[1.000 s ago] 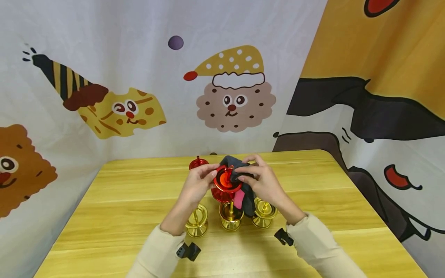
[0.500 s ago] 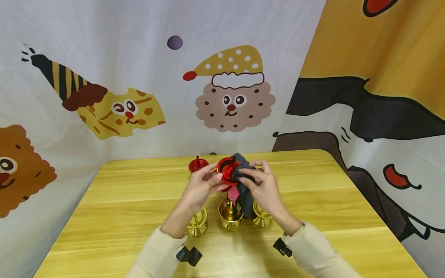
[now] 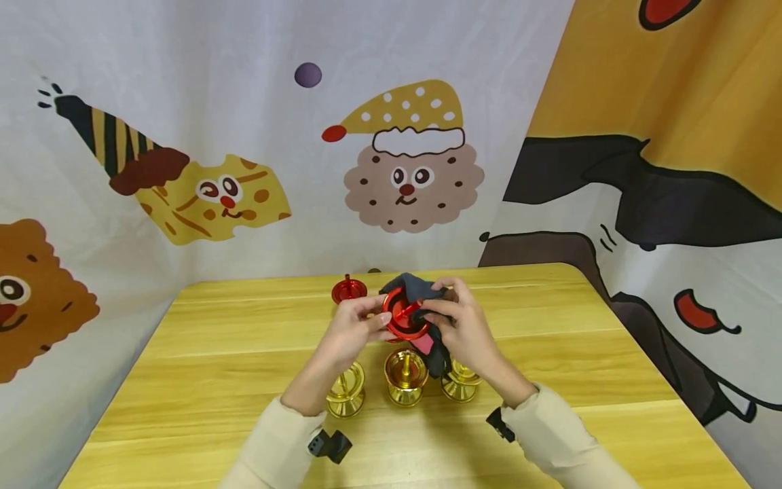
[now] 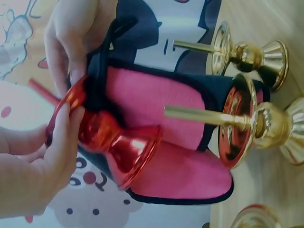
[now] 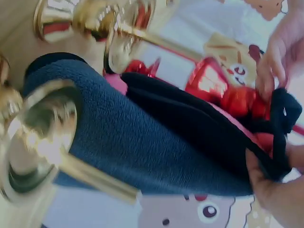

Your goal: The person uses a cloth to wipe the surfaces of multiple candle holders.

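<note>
No text, label, brand, number or sign can be read in any of the three views.

red stand (image 4: pixel 135 154), blue-grey and pink cloth (image 4: pixel 156 104), gold stands (image 3: pixel 406 392), yellow wood-grain tabletop (image 3: pixel 214 353)
</note>
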Action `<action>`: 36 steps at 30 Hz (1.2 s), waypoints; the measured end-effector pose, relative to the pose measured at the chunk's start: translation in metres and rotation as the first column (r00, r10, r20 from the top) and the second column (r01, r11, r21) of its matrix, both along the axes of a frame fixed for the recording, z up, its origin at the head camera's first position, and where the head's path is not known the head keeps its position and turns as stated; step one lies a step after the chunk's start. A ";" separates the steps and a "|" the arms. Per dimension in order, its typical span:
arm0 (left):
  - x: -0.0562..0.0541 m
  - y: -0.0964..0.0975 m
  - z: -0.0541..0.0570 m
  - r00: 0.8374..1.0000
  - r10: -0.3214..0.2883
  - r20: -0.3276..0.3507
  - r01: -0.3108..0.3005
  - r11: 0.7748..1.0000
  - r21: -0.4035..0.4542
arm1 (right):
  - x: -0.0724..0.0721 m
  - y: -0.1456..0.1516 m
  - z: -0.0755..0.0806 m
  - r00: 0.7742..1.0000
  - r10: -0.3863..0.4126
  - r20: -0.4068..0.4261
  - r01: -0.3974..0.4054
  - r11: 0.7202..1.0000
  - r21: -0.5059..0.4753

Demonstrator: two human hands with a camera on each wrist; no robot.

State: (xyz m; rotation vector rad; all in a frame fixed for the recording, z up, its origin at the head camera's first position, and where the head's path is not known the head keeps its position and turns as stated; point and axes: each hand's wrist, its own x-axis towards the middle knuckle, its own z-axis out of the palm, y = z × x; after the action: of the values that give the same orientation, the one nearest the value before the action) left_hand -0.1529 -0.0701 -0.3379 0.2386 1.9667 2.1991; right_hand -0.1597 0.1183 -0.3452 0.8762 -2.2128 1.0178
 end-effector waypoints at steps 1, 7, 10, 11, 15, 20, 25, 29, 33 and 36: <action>-0.001 -0.002 0.001 0.999 -0.033 -0.009 0.033 0.999 -0.020 | -0.003 0.001 0.002 0.999 0.028 -0.029 -0.027 0.999 0.033; -0.005 -0.011 0.002 0.980 -0.198 -0.015 0.196 0.976 -0.097 | -0.016 0.007 0.013 0.972 0.219 -0.082 -0.198 0.958 0.208; -0.006 -0.011 0.001 0.975 -0.223 0.000 0.222 0.969 -0.104 | -0.017 0.008 0.017 0.965 0.257 -0.055 -0.236 0.939 0.250; -0.006 -0.011 0.000 0.976 -0.218 0.005 0.217 0.971 -0.102 | -0.017 0.008 0.017 0.966 0.257 -0.041 -0.238 0.937 0.254; -0.005 -0.007 -0.003 0.989 -0.141 0.039 0.143 0.987 -0.067 | -0.014 0.007 0.016 0.981 0.194 0.007 -0.190 0.954 0.232; -0.004 -0.004 -0.004 0.996 0.019 0.085 -0.018 1.000 -0.014 | -0.004 0.002 0.011 0.995 0.055 0.086 -0.065 0.991 0.118; -0.005 -0.004 -0.003 0.990 0.112 0.087 -0.113 0.994 0.007 | 0.011 -0.007 0.002 0.977 -0.005 0.213 0.019 0.998 -0.062; -0.007 -0.003 -0.003 0.989 0.123 0.085 -0.127 0.991 0.044 | 0.020 -0.013 -0.003 0.966 -0.027 0.258 0.069 0.985 -0.156; -0.005 -0.001 -0.002 0.989 0.132 0.071 -0.135 0.990 0.035 | 0.025 -0.016 -0.006 0.955 -0.035 0.296 0.101 0.972 -0.211; -0.002 0.001 -0.004 0.990 0.131 0.060 -0.131 0.991 0.002 | 0.026 -0.017 -0.010 0.948 -0.032 0.316 0.112 0.965 -0.237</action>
State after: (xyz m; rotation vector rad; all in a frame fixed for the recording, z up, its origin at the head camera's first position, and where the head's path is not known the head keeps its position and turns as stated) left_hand -0.1551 -0.0691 -0.3415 0.0450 1.9970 2.2629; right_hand -0.1335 0.1011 -0.3549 0.5459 -2.2764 1.4462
